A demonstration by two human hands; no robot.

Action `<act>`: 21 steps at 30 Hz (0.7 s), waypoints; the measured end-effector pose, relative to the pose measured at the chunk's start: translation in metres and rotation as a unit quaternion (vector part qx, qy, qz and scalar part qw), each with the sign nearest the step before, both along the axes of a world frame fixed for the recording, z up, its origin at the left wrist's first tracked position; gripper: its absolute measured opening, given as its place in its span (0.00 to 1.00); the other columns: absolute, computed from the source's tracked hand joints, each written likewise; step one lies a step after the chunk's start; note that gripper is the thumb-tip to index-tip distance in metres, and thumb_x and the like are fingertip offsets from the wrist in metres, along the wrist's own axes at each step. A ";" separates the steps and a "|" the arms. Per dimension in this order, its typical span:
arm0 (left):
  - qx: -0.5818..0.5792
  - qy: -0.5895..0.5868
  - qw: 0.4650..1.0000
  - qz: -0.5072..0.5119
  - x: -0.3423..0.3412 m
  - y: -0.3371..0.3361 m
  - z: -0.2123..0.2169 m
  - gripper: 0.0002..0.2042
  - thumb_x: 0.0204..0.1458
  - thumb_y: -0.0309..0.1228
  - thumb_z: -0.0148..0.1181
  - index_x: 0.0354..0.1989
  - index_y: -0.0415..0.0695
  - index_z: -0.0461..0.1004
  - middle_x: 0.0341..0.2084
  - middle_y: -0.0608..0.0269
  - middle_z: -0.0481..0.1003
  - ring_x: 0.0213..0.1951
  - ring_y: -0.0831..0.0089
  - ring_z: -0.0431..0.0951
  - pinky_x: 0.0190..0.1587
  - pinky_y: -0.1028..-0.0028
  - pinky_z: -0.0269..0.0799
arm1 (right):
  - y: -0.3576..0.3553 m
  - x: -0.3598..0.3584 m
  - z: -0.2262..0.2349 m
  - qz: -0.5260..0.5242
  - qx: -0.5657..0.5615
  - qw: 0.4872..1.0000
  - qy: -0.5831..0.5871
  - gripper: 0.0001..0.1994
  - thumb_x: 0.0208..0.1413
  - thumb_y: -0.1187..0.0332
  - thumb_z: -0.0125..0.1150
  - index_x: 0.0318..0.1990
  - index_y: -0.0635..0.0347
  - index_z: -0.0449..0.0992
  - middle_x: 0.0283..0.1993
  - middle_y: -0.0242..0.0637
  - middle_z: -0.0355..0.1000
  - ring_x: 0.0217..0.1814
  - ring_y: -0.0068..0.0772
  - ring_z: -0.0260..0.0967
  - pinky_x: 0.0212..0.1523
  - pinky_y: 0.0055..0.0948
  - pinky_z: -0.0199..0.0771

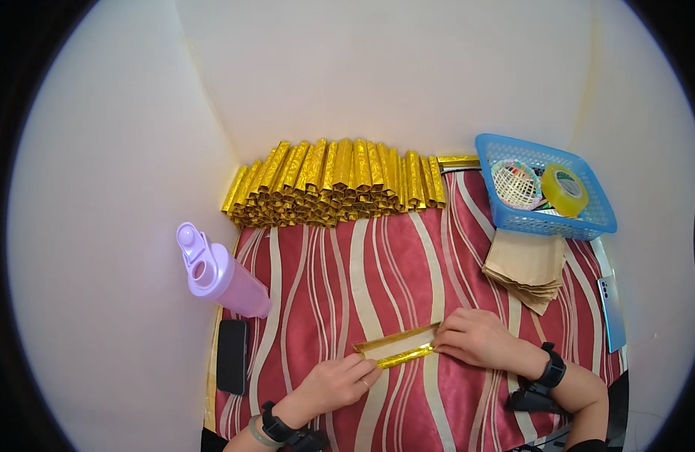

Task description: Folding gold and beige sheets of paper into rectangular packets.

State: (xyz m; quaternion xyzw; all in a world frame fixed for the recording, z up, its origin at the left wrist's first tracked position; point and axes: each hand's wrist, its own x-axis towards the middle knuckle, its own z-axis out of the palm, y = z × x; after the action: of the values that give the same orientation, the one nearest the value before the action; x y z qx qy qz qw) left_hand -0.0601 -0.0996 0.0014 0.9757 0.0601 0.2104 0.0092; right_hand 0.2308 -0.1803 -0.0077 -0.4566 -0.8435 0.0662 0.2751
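Pinching opposite ends of a gold strip [406, 356] over the striped cloth [329, 294], left hand [338, 383] and right hand [479, 339] hold it apparently part-folded, its trough unclosed; behind, the piled gold tubes [336, 179] look finished.

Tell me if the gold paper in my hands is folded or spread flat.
Partly folded: between the left hand and right hand, the gold paper is bent along both long sides, its pale inside showing.
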 end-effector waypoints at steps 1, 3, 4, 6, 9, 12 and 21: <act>-0.001 0.008 1.000 0.007 -0.001 0.000 -0.001 0.11 0.46 0.26 0.62 0.39 0.45 0.76 0.29 0.71 0.68 0.31 0.78 0.72 0.24 0.80 0.71 | 0.000 0.000 0.001 0.018 0.032 0.998 -0.044 0.07 0.49 0.68 0.65 0.35 0.54 0.75 0.36 0.28 0.71 0.40 0.32 0.69 0.38 0.30 0.72; -0.004 0.026 0.999 0.022 -0.004 0.000 -0.003 0.10 0.45 0.26 0.62 0.38 0.44 0.75 0.30 0.70 0.68 0.32 0.77 0.72 0.25 0.80 0.72 | -0.001 0.000 0.007 0.056 0.097 0.985 -0.131 0.07 0.47 0.69 0.63 0.34 0.55 0.75 0.35 0.29 0.70 0.40 0.29 0.69 0.36 0.28 0.71; -0.008 0.026 0.999 0.029 -0.004 -0.001 -0.004 0.10 0.45 0.26 0.62 0.38 0.45 0.75 0.30 0.70 0.68 0.32 0.77 0.72 0.25 0.80 0.72 | -0.002 -0.001 0.009 0.056 0.105 0.984 -0.129 0.07 0.47 0.69 0.62 0.34 0.56 0.75 0.35 0.30 0.70 0.40 0.28 0.69 0.36 0.27 0.71; -0.017 0.027 0.998 0.044 -0.002 -0.001 -0.005 0.10 0.45 0.26 0.62 0.37 0.45 0.74 0.30 0.69 0.67 0.33 0.77 0.72 0.25 0.79 0.73 | -0.004 -0.004 0.011 0.058 0.120 0.983 -0.126 0.08 0.45 0.70 0.60 0.34 0.58 0.74 0.35 0.31 0.69 0.39 0.27 0.69 0.36 0.26 0.71; -0.026 0.034 0.997 0.070 -0.002 -0.001 -0.005 0.08 0.45 0.26 0.62 0.34 0.45 0.73 0.31 0.69 0.68 0.33 0.76 0.72 0.26 0.79 0.73 | -0.007 -0.002 0.009 0.042 0.107 0.976 -0.185 0.07 0.45 0.70 0.61 0.34 0.58 0.74 0.35 0.30 0.69 0.38 0.26 0.69 0.35 0.25 0.70; -0.011 0.019 0.996 0.087 0.000 -0.001 -0.007 0.07 0.44 0.26 0.63 0.32 0.44 0.74 0.32 0.67 0.69 0.34 0.74 0.73 0.26 0.77 0.74 | -0.006 -0.003 0.007 0.026 0.100 0.978 -0.182 0.07 0.46 0.70 0.63 0.33 0.57 0.73 0.34 0.31 0.69 0.37 0.28 0.69 0.34 0.26 0.71; -0.269 -0.068 0.928 0.248 0.011 -0.023 0.002 0.05 0.44 0.24 0.67 0.29 0.43 0.78 0.31 0.64 0.74 0.36 0.63 0.75 0.36 0.68 0.73 | -0.007 -0.002 0.007 -0.035 -0.075 0.996 0.036 0.06 0.48 0.71 0.64 0.34 0.57 0.74 0.33 0.34 0.69 0.38 0.37 0.69 0.37 0.33 0.73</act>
State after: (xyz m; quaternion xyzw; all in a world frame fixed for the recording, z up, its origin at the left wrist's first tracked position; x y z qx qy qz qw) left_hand -0.0490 -0.1229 0.0038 0.8738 0.3541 0.2474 0.2233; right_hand 0.2285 -0.1874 -0.0008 -0.5026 -0.8089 0.1358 0.2731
